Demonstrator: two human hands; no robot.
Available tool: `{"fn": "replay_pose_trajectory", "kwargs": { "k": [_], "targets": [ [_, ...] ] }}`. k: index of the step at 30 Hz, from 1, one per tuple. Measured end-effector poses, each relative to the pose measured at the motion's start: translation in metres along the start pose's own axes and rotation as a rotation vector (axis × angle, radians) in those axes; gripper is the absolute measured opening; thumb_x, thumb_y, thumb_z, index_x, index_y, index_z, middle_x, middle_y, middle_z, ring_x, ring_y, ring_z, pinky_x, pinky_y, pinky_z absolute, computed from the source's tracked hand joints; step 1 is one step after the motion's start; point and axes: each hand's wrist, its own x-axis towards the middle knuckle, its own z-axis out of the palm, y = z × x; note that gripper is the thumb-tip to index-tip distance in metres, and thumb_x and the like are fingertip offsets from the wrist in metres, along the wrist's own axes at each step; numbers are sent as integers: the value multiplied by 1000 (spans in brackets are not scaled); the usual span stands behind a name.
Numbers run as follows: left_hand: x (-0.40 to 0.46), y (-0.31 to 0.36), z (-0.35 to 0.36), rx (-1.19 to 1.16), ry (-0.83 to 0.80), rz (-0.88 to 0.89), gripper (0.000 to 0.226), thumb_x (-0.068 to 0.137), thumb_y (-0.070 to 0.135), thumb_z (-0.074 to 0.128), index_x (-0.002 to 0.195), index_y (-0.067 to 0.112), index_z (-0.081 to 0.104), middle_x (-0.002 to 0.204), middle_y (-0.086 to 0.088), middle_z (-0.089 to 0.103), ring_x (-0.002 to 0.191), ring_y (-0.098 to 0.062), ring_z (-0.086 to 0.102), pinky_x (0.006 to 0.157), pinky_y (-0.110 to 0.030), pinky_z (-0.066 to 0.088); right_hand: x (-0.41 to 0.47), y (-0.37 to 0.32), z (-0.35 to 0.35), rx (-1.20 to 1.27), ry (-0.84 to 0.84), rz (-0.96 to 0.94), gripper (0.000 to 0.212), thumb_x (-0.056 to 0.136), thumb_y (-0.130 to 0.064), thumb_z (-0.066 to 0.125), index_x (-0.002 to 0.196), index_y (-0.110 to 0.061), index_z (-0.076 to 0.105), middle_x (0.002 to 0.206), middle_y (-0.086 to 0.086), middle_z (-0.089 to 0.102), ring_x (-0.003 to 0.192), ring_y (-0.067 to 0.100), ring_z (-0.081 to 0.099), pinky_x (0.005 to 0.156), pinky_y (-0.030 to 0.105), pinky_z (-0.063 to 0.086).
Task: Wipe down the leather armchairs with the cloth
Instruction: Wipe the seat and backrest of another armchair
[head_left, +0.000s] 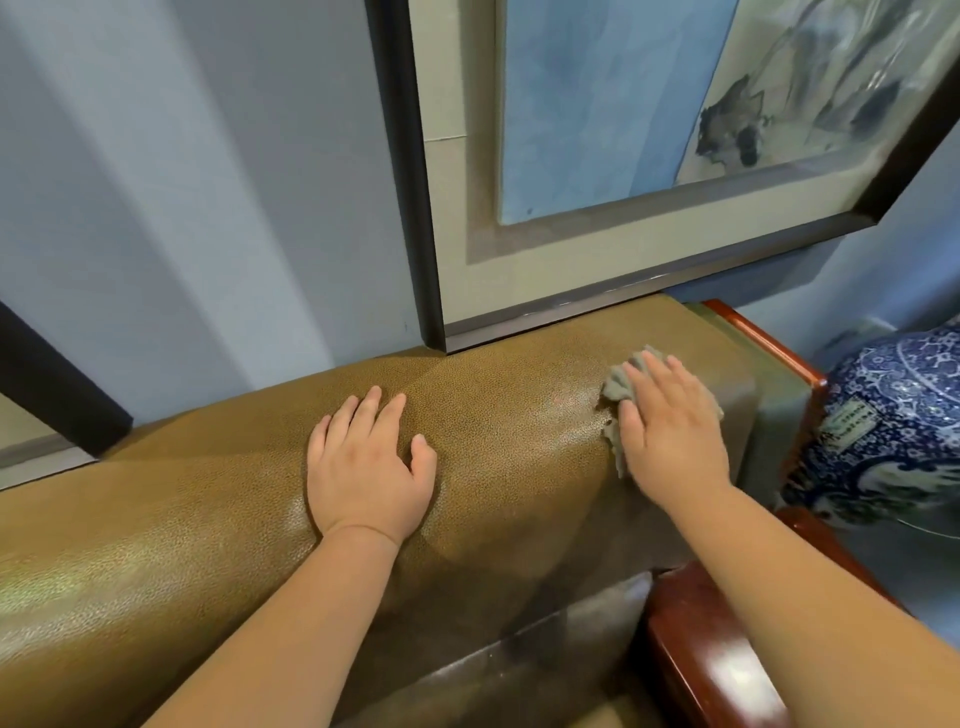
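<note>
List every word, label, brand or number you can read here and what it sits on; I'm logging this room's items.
Nothing can be read.
Label on the blue-and-white vase: a small pale tag with lines of print, too small and blurred to read.
Framed painting: ink brushwork only, no legible writing or seal in view.
Leather armchair, cloth: no brand or tag shows.

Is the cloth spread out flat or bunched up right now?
Bunched up. The cloth shows crumpled folds poking out around the right hand pressing it on the armchair.
</note>
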Motion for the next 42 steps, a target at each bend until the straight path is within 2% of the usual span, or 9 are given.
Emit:
{"fn": "replay_pose_trajectory", "kwargs": {
  "k": [3,7,9,15,21,28,33,39,42],
  "targets": [
    [0,1,-1,1,-12,3,64,92,52,36,143,24,65,154,-4,57,144,-28,48,122,-50,32,-2,-39,1,11,61,203,58,106,-42,20,154,-20,45,165,9,34,155,32,22,128,51,16],
    [1,8,-14,102,-170,-13,65,97,55,29,154,32,50,164,1,45,152,-24,38,126,-51,24,-47,-100,-6,-13,-87,-424,57,107,-42,27,158,-20,39,168,3,30,157,28,18,130,48,13],
    [6,15,-23,128,-268,-27,63,99,54,29,156,32,43,165,-2,41,153,-26,35,126,-53,23,-41,-78,-18,-21,-163,-499,61,107,-46,21,163,-23,30,172,0,22,160,24,12,130,44,11],
    [27,81,-21,-55,-312,243,58,101,57,38,153,34,47,159,0,43,147,-21,38,126,-46,28,11,-4,-30,64,-138,173,61,109,-46,15,164,-22,27,173,5,17,160,30,8,130,48,8],
    [25,81,15,7,-190,310,69,96,62,31,157,31,43,165,5,38,153,-18,31,130,-43,17,-10,-15,-24,-13,-205,-443,62,108,-51,22,164,-25,30,172,-3,19,160,20,12,131,42,8],
    [28,79,22,-1,-167,308,68,92,61,36,151,29,52,159,4,46,148,-19,39,128,-45,24,97,31,-29,-84,-212,198,63,108,-47,17,161,-16,32,169,11,26,155,27,23,128,41,16],
    [29,80,24,12,-160,312,67,91,59,42,148,26,55,157,2,49,146,-21,42,126,-46,29,59,-71,-16,14,-350,-456,77,100,-54,1,163,-17,26,172,7,21,159,24,14,129,47,16],
    [29,78,26,-20,-124,319,67,91,57,43,146,21,58,153,1,53,142,-24,47,124,-49,32,130,47,-21,-112,-276,96,70,107,-52,12,165,-14,19,173,11,16,160,25,12,130,44,13],
    [28,78,26,-30,-121,327,66,91,56,44,145,20,59,152,-1,54,141,-25,49,122,-51,34,117,3,-23,-120,-289,2,65,109,-45,14,164,-14,24,172,12,20,159,26,14,129,42,13]
  ]
}}
